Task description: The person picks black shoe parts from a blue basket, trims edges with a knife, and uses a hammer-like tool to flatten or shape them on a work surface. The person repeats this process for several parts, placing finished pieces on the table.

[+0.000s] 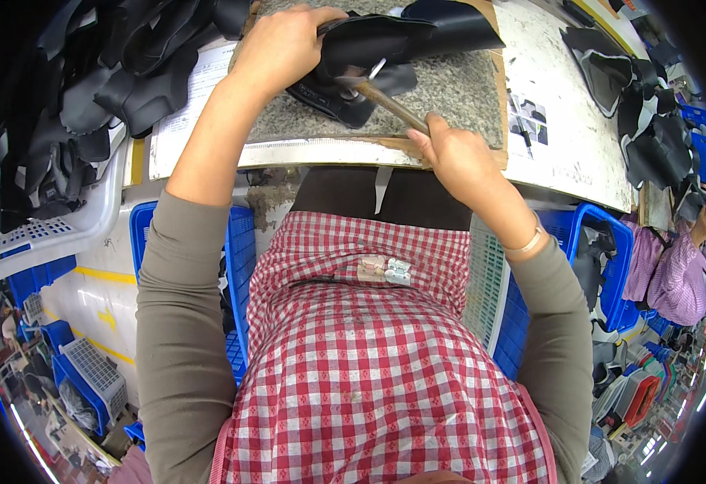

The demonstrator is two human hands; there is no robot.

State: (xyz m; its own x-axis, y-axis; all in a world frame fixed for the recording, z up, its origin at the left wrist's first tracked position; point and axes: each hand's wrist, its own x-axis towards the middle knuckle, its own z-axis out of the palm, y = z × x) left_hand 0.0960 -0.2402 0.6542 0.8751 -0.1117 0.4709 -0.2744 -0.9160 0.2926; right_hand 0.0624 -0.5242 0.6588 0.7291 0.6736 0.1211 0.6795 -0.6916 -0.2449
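My left hand (284, 47) is closed on the edge of a black leather piece (377, 40), which looks like a shoe upper, and holds it at the far side of the slab. Wrapped round the wooden handle of a hammer (397, 106) is my right hand (459, 157), near the slab's front right corner. The hammer's metal head lies against the black leather, where a small white strip also shows. Underneath is a speckled grey stone slab (458, 97) in a wooden edging. The tips of my left fingers are partly hidden by the leather.
Black leather pieces (147, 93) are heaped at the left, above a white plastic basket (87, 230). More pieces (655, 149) lie on the right of the white table (563, 173), near a pen (524, 133). Blue crates (603, 218) flank my legs. Another person (680, 278) sits at the right.
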